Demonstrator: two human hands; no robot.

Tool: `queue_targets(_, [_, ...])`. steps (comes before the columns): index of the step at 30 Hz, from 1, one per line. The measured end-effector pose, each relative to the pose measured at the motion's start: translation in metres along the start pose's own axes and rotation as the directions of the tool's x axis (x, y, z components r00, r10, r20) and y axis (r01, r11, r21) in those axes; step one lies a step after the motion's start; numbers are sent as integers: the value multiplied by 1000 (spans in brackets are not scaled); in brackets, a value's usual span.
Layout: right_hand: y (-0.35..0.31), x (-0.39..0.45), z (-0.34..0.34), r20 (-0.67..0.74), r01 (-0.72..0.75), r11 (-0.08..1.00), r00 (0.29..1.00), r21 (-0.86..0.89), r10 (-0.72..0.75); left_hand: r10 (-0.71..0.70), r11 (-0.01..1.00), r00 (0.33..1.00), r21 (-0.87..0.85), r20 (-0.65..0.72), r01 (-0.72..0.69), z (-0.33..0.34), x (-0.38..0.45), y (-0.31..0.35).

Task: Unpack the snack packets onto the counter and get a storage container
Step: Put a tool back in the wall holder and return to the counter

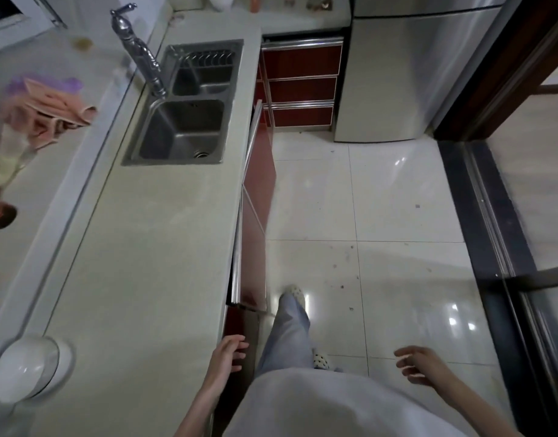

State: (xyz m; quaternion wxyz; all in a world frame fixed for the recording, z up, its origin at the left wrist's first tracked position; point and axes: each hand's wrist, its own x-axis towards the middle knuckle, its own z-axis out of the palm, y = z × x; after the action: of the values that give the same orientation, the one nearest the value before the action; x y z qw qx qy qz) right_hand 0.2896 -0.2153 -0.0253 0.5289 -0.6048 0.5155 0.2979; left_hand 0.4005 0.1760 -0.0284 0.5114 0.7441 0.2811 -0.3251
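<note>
A narrow kitchen: glossy white floor tiles [397,200] on one side, and along the other a long pale stone counter [151,247] with a double-bowl stainless steel sink [183,127] set near its far end and a tall chrome tap [139,55] behind it. On the ledge beyond the counter's back edge lies a blurred heap of pink and purple wrappers [47,105], possibly the snack packets, though I cannot say for sure. At the counter's near back corner sits a white domed lidded vessel [28,370]; whether it is the storage container is unclear.

A red cabinet door with a metal trim [255,216] stands ajar below the counter's front edge. The person is beside it, one foot forward. Their left hand [229,351] hovers just off the counter's near front edge, fingers loosely spread, holding nothing. Their right hand [419,364] hangs over the floor, fingers relaxed, also empty.

My reading is that no container is in hand yet, so fetching one looks like the part still left, perhaps from the cupboards.
</note>
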Motion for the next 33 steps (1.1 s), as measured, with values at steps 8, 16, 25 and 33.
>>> queue_targets(8, [-176, 49, 0, -18, 201, 980, 979, -12, -201, -58, 998, 998, 32, 22, 57, 7, 93, 89])
queue_targets(16, [-250, 103, -3, -107, 28, 1000, 994, -13, -29, -8, 988, 993, 153, 114, -9, 10, 190, 221])
queue_targets(25, [-306, 136, -23, -115, -116, 992, 987, -42, 111, 33, 962, 979, 259, 202, -86, 30, 281, 366])
queue_targets(33, [-439, 213, -65, -132, -142, 987, 980, 75, 151, 16, 974, 987, 220, 161, -52, 72, 356, 483])
